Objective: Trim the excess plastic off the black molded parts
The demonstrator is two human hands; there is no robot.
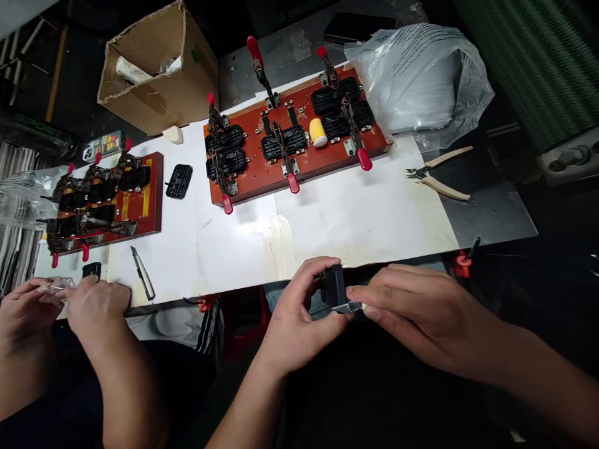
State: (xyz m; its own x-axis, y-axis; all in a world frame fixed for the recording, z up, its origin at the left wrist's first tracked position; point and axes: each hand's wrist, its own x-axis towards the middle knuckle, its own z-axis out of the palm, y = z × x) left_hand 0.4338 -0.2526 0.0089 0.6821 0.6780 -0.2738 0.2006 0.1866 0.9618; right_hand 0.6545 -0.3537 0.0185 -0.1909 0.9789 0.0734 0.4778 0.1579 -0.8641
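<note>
At far left, a co-worker's two hands (70,305) are working a clear plastic wrapper (55,288) at the near table edge, beside a small black part (92,269) and a utility knife (141,273). Behind them, a red-brown clamp fixture (105,202) is lying on the white table cover (355,218), with a loose black plastic part (178,181) just to its right and a cardboard box (156,68) standing behind.

At centre, a second, larger clamp fixture (299,140) is carrying black parts under red-handled toggle clamps, with a yellow roller (319,132) resting on it.

Below the near table edge, the person's left hand (299,318) is gripping a small black block (333,288), thumb on its near side and fingers curled over its top and left face. The block is standing roughly upright, with a pale tab (349,307) projecting rightward from its lower edge. The right hand (412,318) is closing in from the right, thumb and forefinger pinching that tab. Both hands are touching the piece; the left is bearing it.

At right, a clear plastic bag (421,75) and flush cutters (440,174) are lying well apart from the hands.
</note>
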